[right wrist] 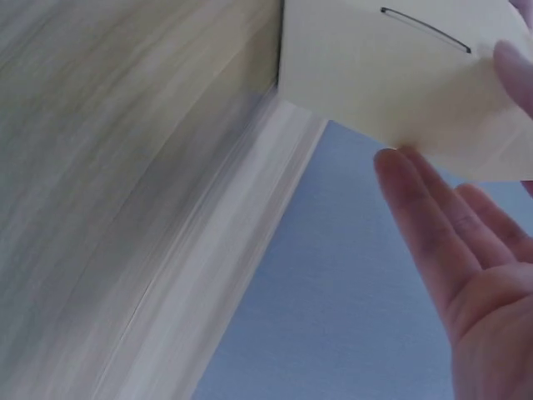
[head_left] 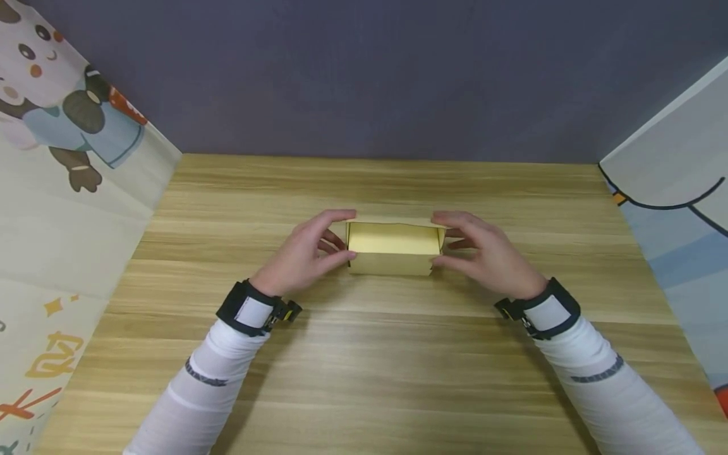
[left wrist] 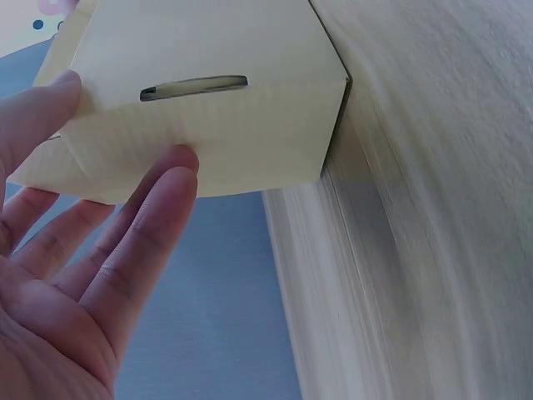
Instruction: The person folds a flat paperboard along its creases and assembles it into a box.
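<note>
A small pale yellow cardboard box [head_left: 390,264] stands on the table in the head view, its top open and a flap raised along the far edge. My left hand [head_left: 307,249] holds its left end, thumb at the near side and index finger at the far top edge. The right hand [head_left: 483,249] holds the opposite end in much the same way. A narrow slot [left wrist: 196,87] shows in the box in the left wrist view, beside the left fingertips. In the right wrist view, another thin slot [right wrist: 426,30] lies above the right fingertips. Parts of the other fingers are hidden behind the box.
The wood-grain table [head_left: 392,379] spreads around the box. A dark blue-grey panel [head_left: 387,76] rises behind it. Printed cartoon sheets flank it, one on the left [head_left: 62,221] and one on the right [head_left: 677,189]. Each wrist wears a black strap with a small device.
</note>
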### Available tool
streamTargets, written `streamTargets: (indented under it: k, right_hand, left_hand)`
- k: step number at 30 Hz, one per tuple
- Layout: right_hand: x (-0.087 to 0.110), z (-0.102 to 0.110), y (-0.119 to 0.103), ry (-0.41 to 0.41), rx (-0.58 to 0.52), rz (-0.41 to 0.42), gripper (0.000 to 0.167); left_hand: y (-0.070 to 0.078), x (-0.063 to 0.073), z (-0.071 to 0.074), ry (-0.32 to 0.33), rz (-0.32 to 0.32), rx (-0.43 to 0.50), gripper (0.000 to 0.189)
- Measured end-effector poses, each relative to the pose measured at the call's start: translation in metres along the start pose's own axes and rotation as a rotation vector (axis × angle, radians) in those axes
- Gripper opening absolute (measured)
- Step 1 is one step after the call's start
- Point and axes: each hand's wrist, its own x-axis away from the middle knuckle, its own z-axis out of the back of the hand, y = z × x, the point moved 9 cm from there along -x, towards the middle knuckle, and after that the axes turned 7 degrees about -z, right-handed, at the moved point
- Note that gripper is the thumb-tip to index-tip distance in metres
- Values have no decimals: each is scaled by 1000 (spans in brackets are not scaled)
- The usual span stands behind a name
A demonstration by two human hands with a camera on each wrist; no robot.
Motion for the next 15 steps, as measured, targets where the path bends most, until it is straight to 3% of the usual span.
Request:
streamTargets:
  k: [4,10,12,15]
  right_hand:
    - [1,1,-3,21,13,40,65]
    - [0,-1,-3,0,16,30,59]
    - [0,-2,-2,-15,0,8,56]
    - [0,-2,1,-40,-69,-92,48]
  left_hand:
    - [3,0,2,16,-36,20,58]
    - [5,1,6,50,-65,14,50]
    - [5,2,7,57,-60,-2,49]
    - [3,3,6,48,-24,-13,47]
